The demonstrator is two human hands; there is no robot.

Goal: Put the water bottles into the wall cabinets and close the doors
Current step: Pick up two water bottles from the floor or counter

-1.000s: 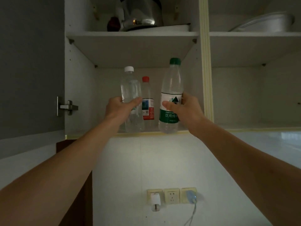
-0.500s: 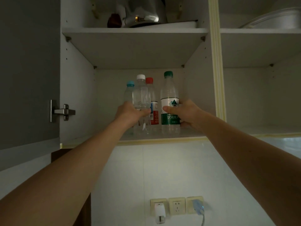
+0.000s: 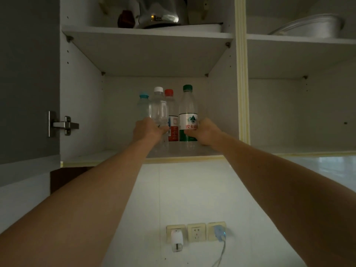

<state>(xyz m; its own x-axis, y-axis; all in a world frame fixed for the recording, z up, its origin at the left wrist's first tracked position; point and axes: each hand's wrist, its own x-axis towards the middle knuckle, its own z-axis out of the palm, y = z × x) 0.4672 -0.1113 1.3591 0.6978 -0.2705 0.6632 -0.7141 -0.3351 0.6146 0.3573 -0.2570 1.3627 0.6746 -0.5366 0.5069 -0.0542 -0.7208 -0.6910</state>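
Four bottles are standing on the lower shelf (image 3: pixel 107 157), the white-capped bottle (image 3: pixel 159 110) and green-capped bottle (image 3: pixel 188 112) being gripped by curled fingers of the left hand (image 3: pixel 149 130) and right hand (image 3: pixel 205 132), while the cabinet door (image 3: pixel 28 78) is waiting open.

Both my arms are up in the wall cabinet (image 3: pixel 82 105). My left hand (image 3: pixel 148 130) grips the white-cap bottle (image 3: pixel 159 110), my right hand (image 3: pixel 204 132) grips the green-cap bottle (image 3: pixel 188 110) just right of it. Red-cap bottle (image 3: pixel 172 112) sits between them, further back. Blue-cap bottle (image 3: pixel 143 106) is behind, left of the white-cap bottle.
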